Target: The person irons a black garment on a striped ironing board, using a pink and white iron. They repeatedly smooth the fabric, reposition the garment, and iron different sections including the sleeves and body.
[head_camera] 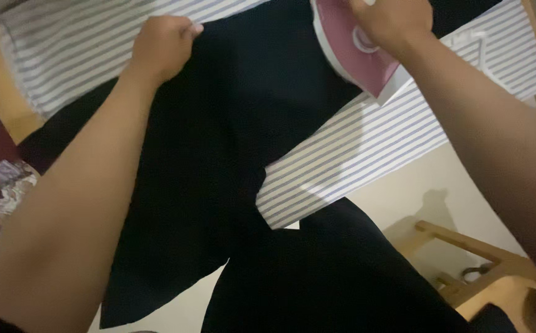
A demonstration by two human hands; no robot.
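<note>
Black garment (243, 123), left hand (163, 46) pinching, right hand (391, 21) gripping iron (357, 58)

two hands (163, 43), one pink iron (357, 52), one black garment (243, 123), one striped board (366, 142)

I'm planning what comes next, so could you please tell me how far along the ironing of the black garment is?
Done: the black garment is spread over the striped ironing board. In hand: the right hand grips the pink iron on the cloth's far end, while the left hand pinches the fabric edge taut. Left: the long lower part hanging off the board toward the floor isn't on the board yet; whether it's pressed can't be told.
</note>
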